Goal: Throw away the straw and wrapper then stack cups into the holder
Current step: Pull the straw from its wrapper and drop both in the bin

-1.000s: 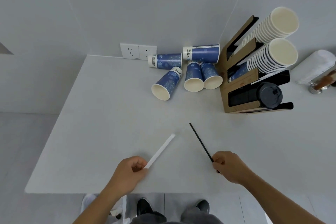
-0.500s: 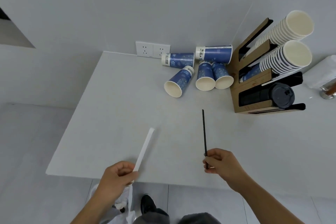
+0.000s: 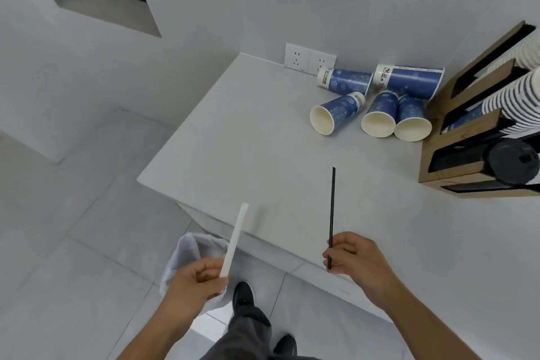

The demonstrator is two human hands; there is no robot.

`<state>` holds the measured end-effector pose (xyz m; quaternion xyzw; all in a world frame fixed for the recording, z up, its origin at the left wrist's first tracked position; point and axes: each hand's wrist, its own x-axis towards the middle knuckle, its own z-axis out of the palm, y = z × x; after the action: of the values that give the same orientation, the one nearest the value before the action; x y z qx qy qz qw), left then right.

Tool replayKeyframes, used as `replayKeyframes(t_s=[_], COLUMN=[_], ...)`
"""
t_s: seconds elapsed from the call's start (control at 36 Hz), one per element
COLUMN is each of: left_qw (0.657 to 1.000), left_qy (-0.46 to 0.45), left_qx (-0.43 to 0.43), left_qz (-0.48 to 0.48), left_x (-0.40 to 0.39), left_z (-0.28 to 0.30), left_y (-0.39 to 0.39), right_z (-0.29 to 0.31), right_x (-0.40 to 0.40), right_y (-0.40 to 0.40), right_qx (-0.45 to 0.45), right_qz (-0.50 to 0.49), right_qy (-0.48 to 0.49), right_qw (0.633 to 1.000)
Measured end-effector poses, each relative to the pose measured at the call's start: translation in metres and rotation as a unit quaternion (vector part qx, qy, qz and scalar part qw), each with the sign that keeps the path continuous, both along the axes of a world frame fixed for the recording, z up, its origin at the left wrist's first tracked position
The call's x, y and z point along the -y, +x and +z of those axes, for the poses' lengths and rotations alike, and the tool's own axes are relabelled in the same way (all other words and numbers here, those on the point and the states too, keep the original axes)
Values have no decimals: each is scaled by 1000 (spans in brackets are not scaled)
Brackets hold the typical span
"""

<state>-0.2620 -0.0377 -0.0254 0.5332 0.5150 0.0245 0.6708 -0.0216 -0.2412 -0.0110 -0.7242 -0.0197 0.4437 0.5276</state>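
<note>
Left hand: we see the left hand [image 3: 195, 280] low in the frame, fingers pinched on the lower end of the wrapper [image 3: 234, 242], off the near edge of the table [image 3: 263, 155].
Right hand: the right hand [image 3: 355, 260] is closed on the lower end of the straw [image 3: 332, 213], over the table's near edge.
Wrapper direction: we read its long axis as steep, leaning slightly right, its free end pointing up and away over the table edge.
Straw direction: nearly upright in the frame, its free end pointing away from us towards the cups [image 3: 377, 102].
Bin: a white-lined bin [image 3: 187, 254] stands on the floor under and just left of the left hand.
Cups: five blue paper cups lie on their sides in a cluster at the far side of the table, beside the holder [image 3: 455, 131].
Holder: a brown holder at the right carries rows of stacked cups and dark lids.
Room: we see a pale table, grey floor tiles, white walls and a wall socket [image 3: 309, 59] behind the cups.
</note>
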Motion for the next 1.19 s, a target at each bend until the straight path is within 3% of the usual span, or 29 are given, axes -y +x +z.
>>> replayKeyframes(t_s=[0.28, 0.67, 1.19], left_qw=[994, 974, 979], left_qy=[-5, -11, -79], left_qx=[-17, -56, -107], left_qz=[109, 220, 153], left_x=[21, -19, -127], left_z=[9, -21, -88], left_y=[-78, -198, -293], right_z=[-8, -32, -90], right_x=[-25, -114, -197], right_y=[-39, -132, -237], right_qx=[-25, -8, 50], right_qz=[80, 208, 268], right_qy=[2, -68, -226], right_qw=[996, 976, 935])
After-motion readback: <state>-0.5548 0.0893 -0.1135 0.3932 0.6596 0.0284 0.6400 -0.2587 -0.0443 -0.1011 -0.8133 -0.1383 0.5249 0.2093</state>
